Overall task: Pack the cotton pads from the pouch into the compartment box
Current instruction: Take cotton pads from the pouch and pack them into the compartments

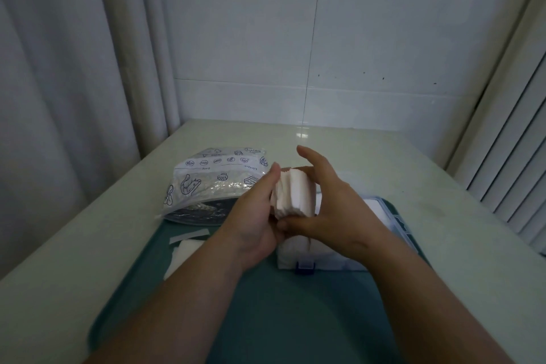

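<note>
gripping cotton pads (pixel 292 193) btwn left hand (pixel 254 221) & right hand (pixel 334 207), fingers (pixel 274 176) curled round stack, prob above compartment box (pixel 291 254).

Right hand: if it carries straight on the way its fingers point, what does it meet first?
The stack of white square cotton pads, which the right hand pinches now. Just past it is the left hand holding the stack's other side; the printed clear plastic pouch lies further left, probably lower.
</note>
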`<action>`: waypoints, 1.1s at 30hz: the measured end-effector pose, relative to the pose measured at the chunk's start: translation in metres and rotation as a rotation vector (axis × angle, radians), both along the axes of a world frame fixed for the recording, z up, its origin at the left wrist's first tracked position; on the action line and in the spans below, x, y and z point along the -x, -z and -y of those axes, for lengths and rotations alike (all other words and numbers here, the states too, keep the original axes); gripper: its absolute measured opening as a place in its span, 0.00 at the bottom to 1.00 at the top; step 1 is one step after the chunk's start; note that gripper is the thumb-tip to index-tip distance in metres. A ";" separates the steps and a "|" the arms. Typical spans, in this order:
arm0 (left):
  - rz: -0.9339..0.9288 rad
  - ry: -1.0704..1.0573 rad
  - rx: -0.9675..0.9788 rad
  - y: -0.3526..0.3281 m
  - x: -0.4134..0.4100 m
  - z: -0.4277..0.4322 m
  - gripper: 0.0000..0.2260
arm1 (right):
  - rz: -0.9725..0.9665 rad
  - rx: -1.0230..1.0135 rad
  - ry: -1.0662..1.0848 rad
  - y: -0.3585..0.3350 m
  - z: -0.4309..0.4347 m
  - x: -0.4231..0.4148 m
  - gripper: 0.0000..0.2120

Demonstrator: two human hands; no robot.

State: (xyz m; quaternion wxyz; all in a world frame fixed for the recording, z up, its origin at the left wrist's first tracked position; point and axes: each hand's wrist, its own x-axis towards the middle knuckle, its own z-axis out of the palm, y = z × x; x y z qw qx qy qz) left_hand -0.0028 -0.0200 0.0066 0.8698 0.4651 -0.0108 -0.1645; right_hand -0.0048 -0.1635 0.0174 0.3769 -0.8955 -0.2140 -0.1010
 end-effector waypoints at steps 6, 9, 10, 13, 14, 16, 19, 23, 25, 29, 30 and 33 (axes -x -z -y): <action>-0.030 -0.046 0.004 0.002 -0.002 0.002 0.17 | -0.029 -0.036 -0.014 -0.002 0.000 0.002 0.53; -0.045 -0.027 0.013 0.001 -0.001 0.001 0.18 | -0.023 -0.058 -0.013 -0.002 0.002 0.002 0.49; -0.052 -0.011 0.019 0.001 0.000 0.001 0.19 | -0.029 -0.067 -0.017 -0.003 0.003 0.002 0.48; -0.062 0.023 0.045 -0.001 0.001 0.001 0.20 | -0.058 -0.082 -0.032 -0.003 0.001 0.003 0.47; -0.062 0.026 0.055 -0.001 0.001 0.000 0.20 | -0.063 -0.087 -0.035 -0.003 0.000 0.003 0.48; -0.053 0.028 0.074 -0.001 0.001 0.000 0.21 | -0.061 -0.095 -0.032 -0.004 0.000 0.003 0.49; -0.017 0.044 0.086 0.000 0.001 -0.002 0.24 | -0.046 -0.090 -0.010 -0.005 0.001 0.003 0.52; 0.040 0.050 0.094 0.003 0.000 -0.003 0.28 | -0.061 -0.102 -0.018 -0.004 0.000 0.002 0.53; 0.050 0.055 0.092 0.005 -0.001 -0.004 0.29 | -0.062 -0.107 -0.023 -0.004 -0.001 0.003 0.53; 0.031 0.097 0.094 0.004 0.001 -0.004 0.28 | -0.067 -0.106 -0.035 -0.006 -0.003 0.005 0.53; 0.029 0.103 0.093 0.003 0.002 -0.004 0.27 | -0.070 -0.106 -0.038 -0.006 -0.003 0.006 0.53; 0.032 0.098 0.109 0.001 0.004 -0.003 0.28 | -0.067 -0.099 -0.045 -0.005 -0.004 0.005 0.55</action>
